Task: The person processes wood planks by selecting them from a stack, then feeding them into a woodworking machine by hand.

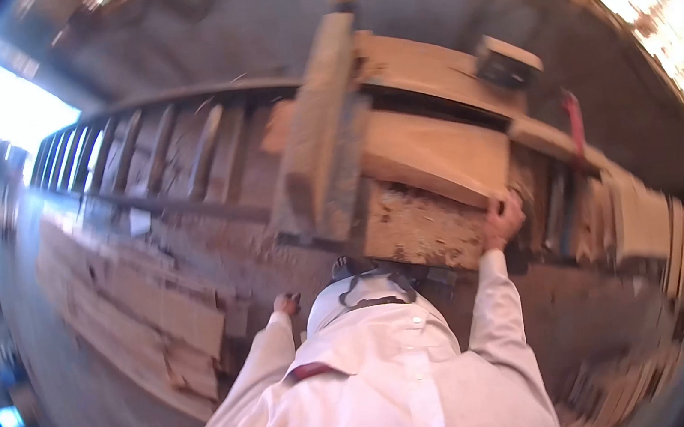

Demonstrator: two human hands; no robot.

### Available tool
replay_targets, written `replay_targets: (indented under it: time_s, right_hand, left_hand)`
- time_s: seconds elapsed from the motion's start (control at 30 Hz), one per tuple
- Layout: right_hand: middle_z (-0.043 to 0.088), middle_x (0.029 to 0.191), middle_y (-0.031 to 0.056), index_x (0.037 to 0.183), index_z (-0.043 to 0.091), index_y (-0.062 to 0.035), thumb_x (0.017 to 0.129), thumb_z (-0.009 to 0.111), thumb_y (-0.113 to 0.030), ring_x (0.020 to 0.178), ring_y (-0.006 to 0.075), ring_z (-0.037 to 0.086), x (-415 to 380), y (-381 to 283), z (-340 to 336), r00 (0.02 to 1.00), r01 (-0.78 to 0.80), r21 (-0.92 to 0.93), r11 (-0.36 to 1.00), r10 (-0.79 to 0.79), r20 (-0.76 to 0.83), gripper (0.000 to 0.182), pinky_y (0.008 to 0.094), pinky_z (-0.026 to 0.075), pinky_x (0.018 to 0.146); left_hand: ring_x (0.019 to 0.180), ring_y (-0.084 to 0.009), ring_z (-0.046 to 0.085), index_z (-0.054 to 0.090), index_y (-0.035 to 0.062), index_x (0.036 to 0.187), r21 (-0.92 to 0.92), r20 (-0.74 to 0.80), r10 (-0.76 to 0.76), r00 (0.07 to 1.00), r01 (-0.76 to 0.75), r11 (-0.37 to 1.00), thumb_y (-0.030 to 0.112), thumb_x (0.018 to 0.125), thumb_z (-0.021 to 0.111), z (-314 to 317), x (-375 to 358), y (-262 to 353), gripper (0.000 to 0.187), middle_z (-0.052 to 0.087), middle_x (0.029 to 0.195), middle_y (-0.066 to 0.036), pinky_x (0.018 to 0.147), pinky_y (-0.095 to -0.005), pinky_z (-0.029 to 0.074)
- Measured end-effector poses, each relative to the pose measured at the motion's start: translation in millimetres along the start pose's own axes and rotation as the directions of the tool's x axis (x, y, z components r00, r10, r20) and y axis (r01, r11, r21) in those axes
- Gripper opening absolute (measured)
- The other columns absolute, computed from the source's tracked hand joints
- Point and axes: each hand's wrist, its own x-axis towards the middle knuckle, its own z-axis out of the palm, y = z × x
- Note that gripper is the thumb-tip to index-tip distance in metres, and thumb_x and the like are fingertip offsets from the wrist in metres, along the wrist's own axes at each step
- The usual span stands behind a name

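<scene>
We count two bare hands, the right hand (505,220) and the left hand (287,304), one broad tan wooden board (438,153) at the right hand, one slanting worn upright beam (319,104), one small dark pale-topped block (508,62), one slim red upright strip (576,124), and at least five dark cylindrical rollers (207,149), the farthest too blurred for us to number.

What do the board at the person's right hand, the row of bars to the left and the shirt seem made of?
Board: wood, apparently bare, judging by its tan, unpainted-looking faces. Bars: perhaps metal, dull, from their grey-brown look; blur leaves it open. Shirt: likely woven cloth, matte, with soft folds.
</scene>
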Motion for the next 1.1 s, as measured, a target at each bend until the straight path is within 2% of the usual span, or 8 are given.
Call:
replay_targets:
  time_s: [0.07, 0.27, 0.47, 0.57, 0.83, 0.93, 1.03, 1.1]
  right_hand:
    - [0.062, 0.138, 0.0176, 0.123, 0.069, -0.0082, 0.095, 0.061, -0.052, 0.136, 0.0343, 0.050, -13.1, 30.6, 21.1, 0.993, -0.069, -0.132, 0.989, 0.080, 0.086, 0.053, 0.0508, 0.035, 0.108]
    - [0.048, 0.154, 0.0130, 0.138, 0.060, -0.0083, 0.097, 0.051, -0.064, 0.144, 0.0321, 0.042, -4.3, 26.3, 19.8, 0.921, -0.230, -0.208, 0.951, 0.282, 0.269, 0.070, 0.0689, 0.017, 0.115]
    - [0.041, 0.159, 0.0137, 0.146, 0.052, -0.0045, 0.094, 0.049, -0.071, 0.150, 0.0313, 0.034, -1.4, 11.5, 15.2, 0.883, -0.283, -0.197, 0.939, 0.335, 0.329, 0.084, 0.0666, 0.007, 0.118]
    - [0.041, 0.159, 0.0141, 0.147, 0.050, -0.0041, 0.095, 0.048, -0.070, 0.149, 0.0320, 0.034, -3.9, 16.2, 17.7, 0.896, -0.262, -0.173, 0.949, 0.306, 0.322, 0.084, 0.0651, 0.009, 0.119]
    - [0.043, 0.157, 0.0144, 0.146, 0.051, -0.0038, 0.098, 0.046, -0.066, 0.147, 0.0325, 0.036, -7.1, 15.4, 27.0, 0.923, -0.217, -0.211, 0.953, 0.271, 0.273, 0.079, 0.0570, 0.014, 0.121]
    - [0.044, 0.156, 0.0146, 0.145, 0.053, -0.0052, 0.098, 0.046, -0.067, 0.147, 0.0326, 0.036, -13.1, 30.6, 28.1, 0.923, -0.216, -0.207, 0.954, 0.269, 0.275, 0.078, 0.0566, 0.016, 0.121]
    - [0.044, 0.156, 0.0154, 0.143, 0.055, -0.0077, 0.097, 0.046, -0.067, 0.147, 0.0339, 0.036, -7.0, 46.7, 35.0, 0.924, -0.202, -0.089, 0.975, 0.220, 0.314, 0.075, 0.0550, 0.018, 0.121]
    - [0.046, 0.154, 0.0181, 0.145, 0.051, -0.0039, 0.098, 0.045, -0.066, 0.145, 0.0359, 0.039, -19.9, 56.3, 22.7, 0.926, -0.188, -0.202, 0.961, 0.242, 0.289, 0.078, 0.0514, 0.022, 0.120]
  left_hand:
    - [0.066, -0.0253, 0.073, 0.076, 0.0007, 0.099, -0.061, -0.050, -0.025, 0.998, 0.022, 0.998, 0.039, 0.093, 0.066, -2.7, -15.5, 3.0, 0.040, 0.074, 0.076, -0.014, 0.069, -0.0384, 0.058]
    - [0.087, -0.0319, 0.075, 0.075, 0.0022, 0.110, -0.176, -0.173, -0.076, 0.982, 0.045, 0.983, 0.039, 0.090, 0.067, 8.8, -46.9, -15.8, 0.043, 0.076, 0.096, -0.019, 0.088, -0.0415, 0.056]
    - [0.101, -0.0355, 0.071, 0.076, 0.0029, 0.109, -0.425, -0.131, -0.270, 0.954, 0.192, 0.885, 0.037, 0.090, 0.068, 25.0, -60.7, -64.5, 0.040, 0.075, 0.101, -0.019, 0.092, -0.0420, 0.054]
    - [0.092, -0.0341, 0.073, 0.075, 0.0018, 0.105, -0.378, -0.484, -0.151, 0.862, -0.050, 0.924, 0.034, 0.091, 0.068, 19.9, -51.2, -80.0, 0.036, 0.075, 0.099, -0.020, 0.086, -0.0423, 0.056]
    - [0.081, -0.0171, 0.071, 0.072, 0.0023, 0.107, -0.528, -0.660, 0.286, 0.695, -0.699, 0.482, 0.029, 0.101, 0.061, -167.0, -57.1, 219.6, 0.030, 0.074, 0.090, -0.010, 0.072, -0.0293, 0.056]
    - [0.089, -0.0338, 0.071, 0.061, 0.0062, 0.130, 0.154, -0.620, 0.395, 0.678, -0.388, 0.909, 0.036, 0.103, 0.055, -210.2, -13.5, 326.3, 0.041, 0.072, 0.104, -0.020, 0.087, -0.0403, 0.055]
    - [0.096, -0.0305, 0.071, 0.055, 0.0097, 0.139, 0.278, -0.429, 0.568, 0.702, -0.496, 0.823, 0.042, 0.103, 0.053, -215.1, 9.7, 409.3, 0.048, 0.072, 0.111, -0.019, 0.089, -0.0422, 0.053]
    - [0.110, -0.0320, 0.066, 0.056, 0.0056, 0.140, -0.042, -0.092, 0.499, 0.862, -0.504, 0.863, 0.041, 0.104, 0.052, -194.7, 18.7, 417.5, 0.050, 0.067, 0.123, -0.021, 0.098, -0.0444, 0.049]
